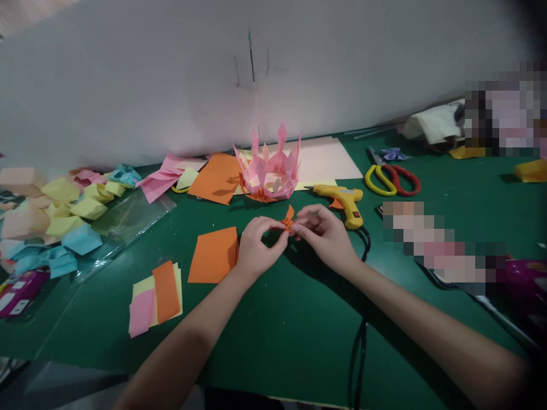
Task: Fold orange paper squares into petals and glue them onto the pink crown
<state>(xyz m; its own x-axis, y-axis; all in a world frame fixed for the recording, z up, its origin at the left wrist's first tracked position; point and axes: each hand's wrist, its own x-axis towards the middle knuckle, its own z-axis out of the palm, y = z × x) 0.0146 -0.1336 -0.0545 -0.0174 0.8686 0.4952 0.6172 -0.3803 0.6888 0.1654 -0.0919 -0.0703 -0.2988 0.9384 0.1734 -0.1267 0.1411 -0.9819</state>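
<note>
My left hand (pixel 257 246) and my right hand (pixel 323 229) meet over the green table (pixel 299 319), both pinching a small folded orange paper piece (pixel 289 219) between their fingertips. Just behind it stands a pink paper crown-like model (pixel 270 168) with an orange base. An orange paper square (pixel 213 255) lies flat just left of my left hand. A yellow glue gun (pixel 344 202) lies right behind my right hand, its black cord running toward me.
A larger orange sheet (pixel 217 177) and pink folded papers (pixel 160 181) lie at the back. Folded yellow, blue and peach paper units (pixel 64 216) pile up at the left beside a clear plastic bag (pixel 123 225). Small paper strips (pixel 156 296) and scissors (pixel 391 177) also lie about.
</note>
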